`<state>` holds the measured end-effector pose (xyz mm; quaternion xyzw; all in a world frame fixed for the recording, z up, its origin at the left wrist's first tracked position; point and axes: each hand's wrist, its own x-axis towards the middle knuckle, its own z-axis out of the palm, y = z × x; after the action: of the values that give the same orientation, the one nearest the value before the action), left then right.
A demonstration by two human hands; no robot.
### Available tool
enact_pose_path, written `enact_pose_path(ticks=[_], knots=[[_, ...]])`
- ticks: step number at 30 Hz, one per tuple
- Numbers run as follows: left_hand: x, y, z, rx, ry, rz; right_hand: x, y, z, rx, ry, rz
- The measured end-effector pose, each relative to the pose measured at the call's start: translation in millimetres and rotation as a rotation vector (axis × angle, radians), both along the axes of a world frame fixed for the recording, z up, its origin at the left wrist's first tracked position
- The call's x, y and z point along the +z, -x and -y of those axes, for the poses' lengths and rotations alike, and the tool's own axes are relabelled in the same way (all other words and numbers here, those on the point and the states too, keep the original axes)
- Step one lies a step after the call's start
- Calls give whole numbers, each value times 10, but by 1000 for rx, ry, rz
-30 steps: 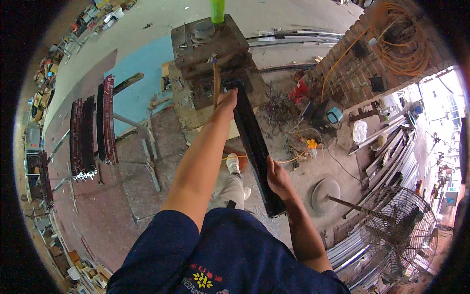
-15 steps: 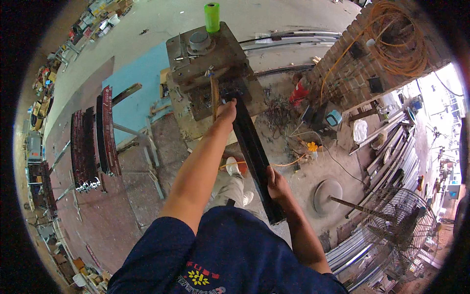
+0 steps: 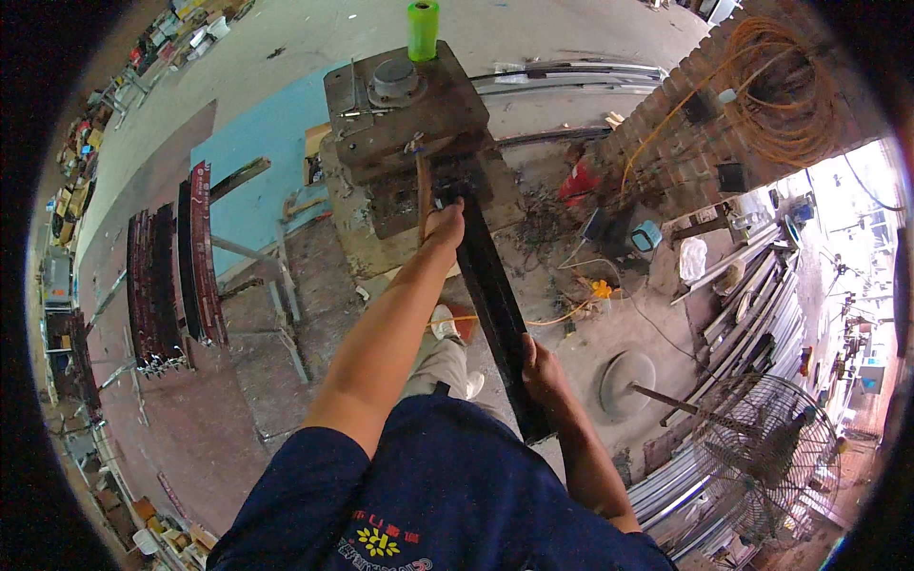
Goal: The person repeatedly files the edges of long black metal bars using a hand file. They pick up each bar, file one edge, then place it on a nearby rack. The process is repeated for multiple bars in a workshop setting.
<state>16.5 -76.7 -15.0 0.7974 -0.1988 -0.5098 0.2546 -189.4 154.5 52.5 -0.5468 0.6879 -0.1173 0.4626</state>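
A long black channel-shaped profile [image 3: 493, 300] slants from a dark metal machine [image 3: 405, 124] back toward my right side. Near the profile's far end, my left hand [image 3: 446, 228] is closed on it, thumb on top. My right hand [image 3: 542, 369] grips the right edge closer to my body, its thumb over the rim. The far end rests at the machine's low front ledge, where dark clutter and my hand partly hide it. Just beside my left hand stands a brown, wooden-looking handle [image 3: 423, 186]; whether the hand touches it I cannot tell.
A green roll [image 3: 423, 33] stands on the machine. Dark profiles [image 3: 157, 285] lie across supports at the left. At the right are a pedestal fan [image 3: 762, 443] with a round base, a brick pillar [image 3: 666, 133] with coiled orange hose, long metal bars and a yellow plug on a floor cable.
The view has shifted slightly. Both hands keep their grip on the black profile, which stays at almost the same slant against the machine.
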Motion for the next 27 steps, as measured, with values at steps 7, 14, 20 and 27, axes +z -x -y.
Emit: enact_pose_path(ticks=[7,14,20,27], knots=[[-212,-44,37,35,106,-12,5,-16,0,34,24,-57],[-560,-159,27,-31,231,187,-509,-3,-84,52,118,-10],[213,207,-474,14,346,101,-1665,136,-69,23,187,234],[853,687,-1398,-22,799,-375,-1273,602,-432,40,219,393]])
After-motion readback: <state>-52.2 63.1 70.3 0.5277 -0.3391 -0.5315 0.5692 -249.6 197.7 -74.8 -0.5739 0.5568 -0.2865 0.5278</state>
